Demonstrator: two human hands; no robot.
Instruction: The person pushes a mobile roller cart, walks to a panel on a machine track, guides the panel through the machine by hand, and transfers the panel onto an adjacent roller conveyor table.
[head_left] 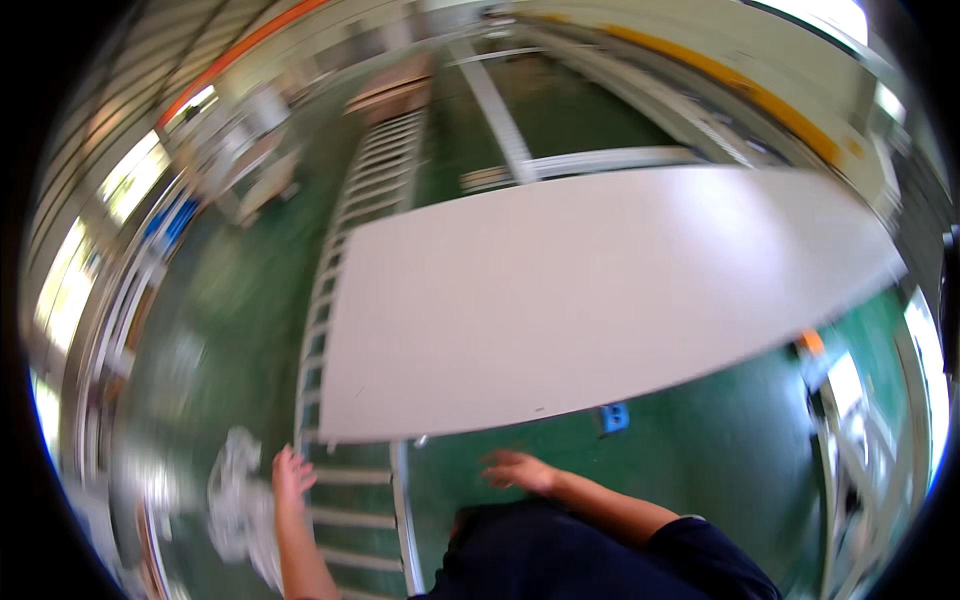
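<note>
A large flat white panel (560, 300) lies across a roller conveyor (352, 476) in front of me, its near edge just beyond my hands. My left hand (292, 475) is beside the conveyor's left rail, close to the panel's near left corner. Its fingers are apart and nothing shows in them. Over the green floor, short of the near edge, my right hand (518, 470) hangs with its fingers stretched out to the left, holding nothing visible. Both hands are a little blurred by motion.
Crumpled clear plastic wrap (240, 505) lies left of the conveyor. Brown boards (392, 88) are stacked at its far end. A blue block-like thing (614, 418) shows below the panel's near edge. A pale metal frame (870, 430) stands at the right.
</note>
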